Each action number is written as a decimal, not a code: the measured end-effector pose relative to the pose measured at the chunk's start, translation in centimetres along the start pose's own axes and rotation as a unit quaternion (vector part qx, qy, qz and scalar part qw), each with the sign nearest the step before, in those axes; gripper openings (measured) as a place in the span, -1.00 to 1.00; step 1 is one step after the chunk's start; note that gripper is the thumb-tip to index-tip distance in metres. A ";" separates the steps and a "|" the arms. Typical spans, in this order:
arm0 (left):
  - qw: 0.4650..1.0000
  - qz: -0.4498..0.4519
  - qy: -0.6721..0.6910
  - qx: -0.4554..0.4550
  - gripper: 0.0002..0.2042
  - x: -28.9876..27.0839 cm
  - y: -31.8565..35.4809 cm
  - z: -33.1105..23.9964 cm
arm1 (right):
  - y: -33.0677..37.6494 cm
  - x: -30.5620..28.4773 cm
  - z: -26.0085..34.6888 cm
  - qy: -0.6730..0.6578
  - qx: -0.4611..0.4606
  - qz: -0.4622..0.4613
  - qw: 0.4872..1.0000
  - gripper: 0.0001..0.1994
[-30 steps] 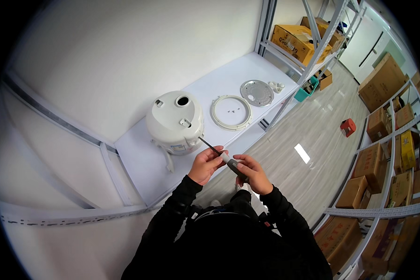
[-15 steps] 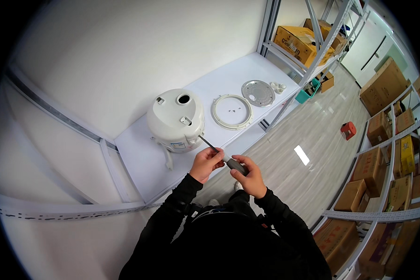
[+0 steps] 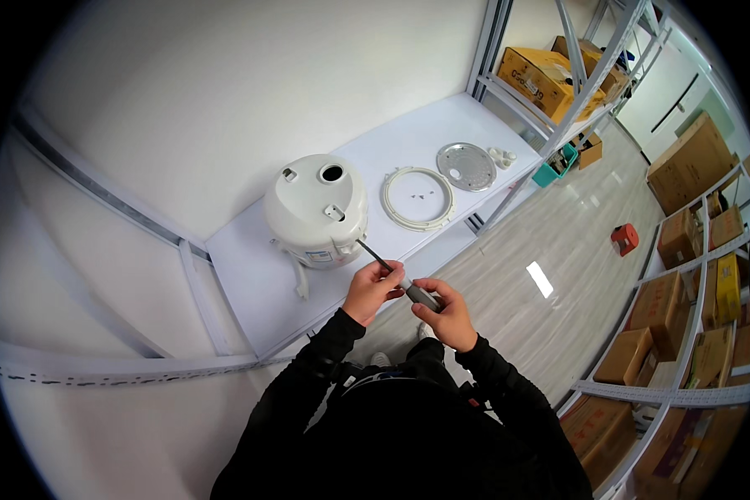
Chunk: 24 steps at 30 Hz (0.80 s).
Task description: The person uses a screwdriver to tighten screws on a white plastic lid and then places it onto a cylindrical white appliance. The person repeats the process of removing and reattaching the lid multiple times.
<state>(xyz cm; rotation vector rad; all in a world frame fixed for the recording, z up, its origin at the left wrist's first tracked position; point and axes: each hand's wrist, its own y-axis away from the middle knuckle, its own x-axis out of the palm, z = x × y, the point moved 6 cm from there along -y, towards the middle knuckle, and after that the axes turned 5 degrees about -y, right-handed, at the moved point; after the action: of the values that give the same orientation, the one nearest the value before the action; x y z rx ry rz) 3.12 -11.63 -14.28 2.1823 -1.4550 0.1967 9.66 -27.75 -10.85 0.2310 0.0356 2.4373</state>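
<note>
Gripping a screwdriver (image 3: pixel 426 298) in my right fingers (image 3: pixel 445 292), I'm pinching its shaft with my left fingers (image 3: pixel 378 279). Its tip is pointing at the cooker (image 3: pixel 312 204).

The right hand (image 3: pixel 450 317) hid the butt of the screwdriver (image 3: pixel 422 296), and the fingers of the left hand (image 3: pixel 367 293) covered part of its shaft. Whether its tip touched the white cooker (image 3: pixel 307 210) or stopped just beside it could not be told. The cooker's far side was out of sight, and the inside of its round hole (image 3: pixel 332 173) was lost in darkness. The bits (image 3: pixel 422 197) within the ring (image 3: pixel 421 224) were too small to identify. A shelf post partly covered the teal basket (image 3: pixel 547 176). The lower edge cut off both sleeves (image 3: pixel 262 433), and the dark curved rim cropped the outermost boxes (image 3: pixel 712 454).
</note>
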 end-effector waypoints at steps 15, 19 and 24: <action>0.994 0.045 0.086 0.045 -0.53 0.5 0.5 -0.8 | -0.4 -0.5 -0.8 -0.126 0.097 0.031 0.987 -0.66; 0.993 0.027 0.107 0.048 -0.55 0.1 0.3 -0.7 | -0.3 -0.6 -1.1 -0.106 0.082 0.015 0.991 -0.66; 0.982 -0.105 0.149 0.042 -0.65 -2.5 -0.9 -0.2 | -0.1 -0.8 -1.2 -0.071 0.070 0.010 0.995 -0.64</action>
<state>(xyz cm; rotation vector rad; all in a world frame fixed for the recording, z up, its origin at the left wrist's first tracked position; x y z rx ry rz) 2.94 -9.21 -15.42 2.2391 -1.0617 0.4955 10.12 -28.09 -12.16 0.4695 0.1411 2.4346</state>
